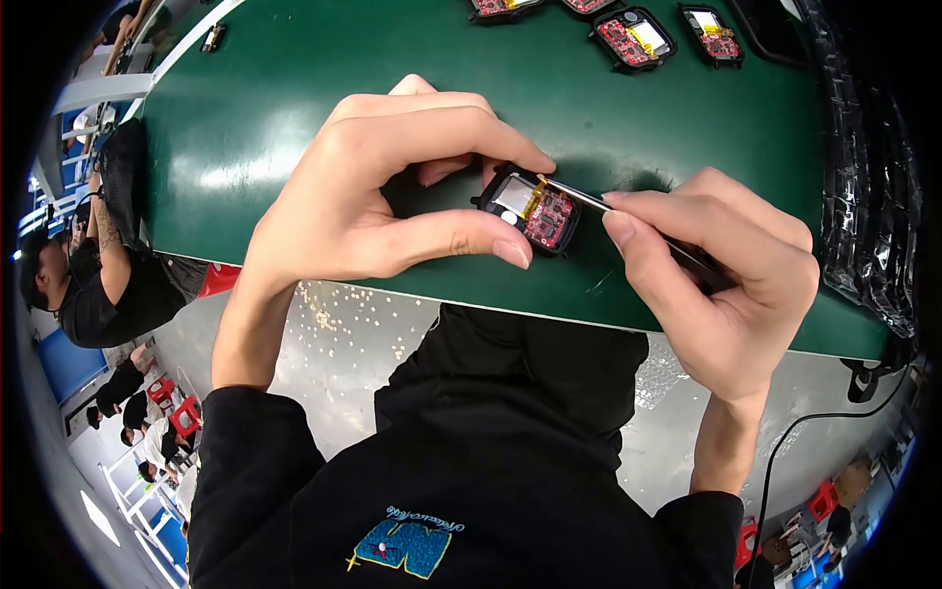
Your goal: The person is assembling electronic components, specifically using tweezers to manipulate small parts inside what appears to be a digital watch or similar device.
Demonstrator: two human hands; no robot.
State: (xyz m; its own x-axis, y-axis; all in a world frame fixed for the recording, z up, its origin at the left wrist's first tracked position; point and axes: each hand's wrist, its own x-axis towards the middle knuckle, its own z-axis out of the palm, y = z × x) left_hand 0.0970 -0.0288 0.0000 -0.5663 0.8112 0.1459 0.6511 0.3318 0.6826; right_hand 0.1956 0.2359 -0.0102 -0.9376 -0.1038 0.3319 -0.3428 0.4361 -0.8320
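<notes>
My left hand grips a small black device housing between thumb and fingers, just above the green tabletop. Inside the housing show a red circuit board, a silver battery-like block and a strip of yellow tape between them. My right hand pinches slim metal tweezers. Their tip reaches the upper edge of the housing, near the yellow tape and my left index fingertip. Whether the tip holds anything is too small to tell.
Similar open housings with red boards lie along the table's far side, beside a dark tray. Black wrapped packages line the right edge. A small part lies far left. Another person sits at the left.
</notes>
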